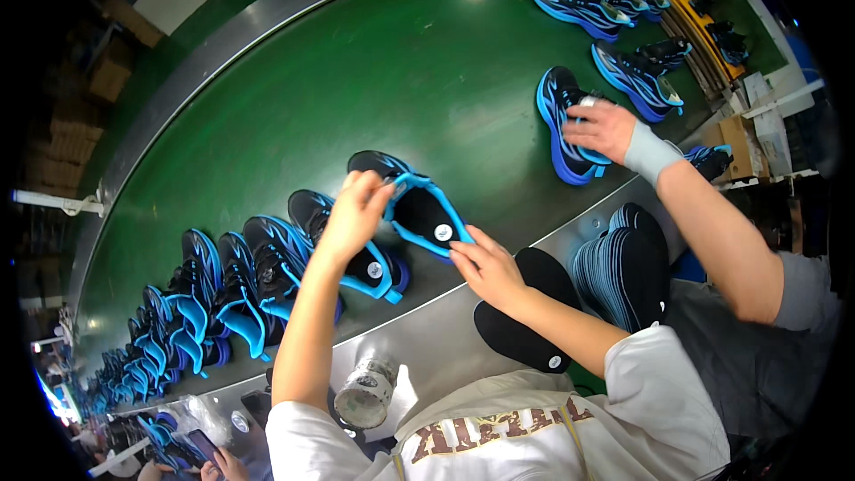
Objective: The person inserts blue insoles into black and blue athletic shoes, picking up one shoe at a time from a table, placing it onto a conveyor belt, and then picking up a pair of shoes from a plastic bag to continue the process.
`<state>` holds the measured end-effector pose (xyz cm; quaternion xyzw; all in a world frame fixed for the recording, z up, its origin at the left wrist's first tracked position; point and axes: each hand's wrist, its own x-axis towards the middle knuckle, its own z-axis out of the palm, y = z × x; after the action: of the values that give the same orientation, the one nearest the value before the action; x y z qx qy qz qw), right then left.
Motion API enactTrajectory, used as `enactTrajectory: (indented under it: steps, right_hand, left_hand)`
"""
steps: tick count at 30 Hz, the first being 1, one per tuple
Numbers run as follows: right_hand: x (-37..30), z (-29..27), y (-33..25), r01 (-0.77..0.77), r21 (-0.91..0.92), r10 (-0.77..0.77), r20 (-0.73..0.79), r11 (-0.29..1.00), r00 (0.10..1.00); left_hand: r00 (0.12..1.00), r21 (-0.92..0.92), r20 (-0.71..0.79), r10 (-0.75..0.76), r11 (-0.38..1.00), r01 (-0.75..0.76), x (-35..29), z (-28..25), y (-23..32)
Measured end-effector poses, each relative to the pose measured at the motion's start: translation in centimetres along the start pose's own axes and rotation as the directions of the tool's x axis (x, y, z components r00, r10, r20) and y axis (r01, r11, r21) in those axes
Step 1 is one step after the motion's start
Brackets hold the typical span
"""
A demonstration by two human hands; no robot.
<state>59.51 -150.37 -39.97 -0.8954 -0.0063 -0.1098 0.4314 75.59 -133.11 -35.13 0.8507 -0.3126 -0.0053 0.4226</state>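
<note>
A black sneaker (378, 160) with bright blue trim lies on the green belt in front of me, its opening toward me. My left hand (363, 200) pinches the shoe's collar by the tongue. At the heel end, my right hand (485, 267) grips the collar's rim with thumb and fingers. Inside the shoe lies a black insole with a round white sticker (443, 232). Left of it, partly behind my left forearm, is another sneaker (363, 272) with a stickered insole. Two loose black insoles (512, 336) lie beneath my right forearm.
A row of matching sneakers (267, 258) runs down the belt (383, 62) to the left. At right, a co-worker's hand (606, 129) touches a sneaker (557, 107); more sneakers lie beyond. An insole stack (623, 258) and a tape roll (365, 396) sit along the metal edge.
</note>
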Motion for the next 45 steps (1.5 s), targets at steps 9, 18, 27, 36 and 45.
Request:
enactTrajectory:
  steps: [9, 18, 27, 36, 45]
  right_hand:
    - [3.8, -11.3, 8.7, -0.442, -0.449, 0.166, -0.531, 0.777, 0.831]
    - [5.9, -9.6, 12.8, -0.378, -0.284, 0.314, -0.247, 0.881, 0.917]
    - [-2.1, -6.8, 2.0, 0.02, 0.003, -0.02, -0.022, 1.0, 1.0]
    - [-19.3, -7.0, 1.9, -0.043, -0.708, 0.383, 0.329, 0.705, 0.863]
    - [-22.8, -7.8, 3.5, -0.204, -0.364, 0.306, 0.25, 0.909, 0.919]
  left_hand:
    - [0.776, -0.475, 0.115, -0.62, 0.652, 0.591, -16.7, -8.6, 8.4]
    - [0.932, 0.32, -0.143, -0.333, 0.876, 0.362, -29.2, -1.0, 9.4]
    - [0.996, 0.419, -0.056, -0.066, 0.904, 0.084, -27.7, 0.2, 9.2]
    - [0.977, 0.53, -0.206, -0.058, 0.833, 0.161, -26.4, 0.4, 10.6]
    - [0.891, 0.324, -0.407, 0.201, 0.944, -0.065, -9.7, 1.2, 9.6]
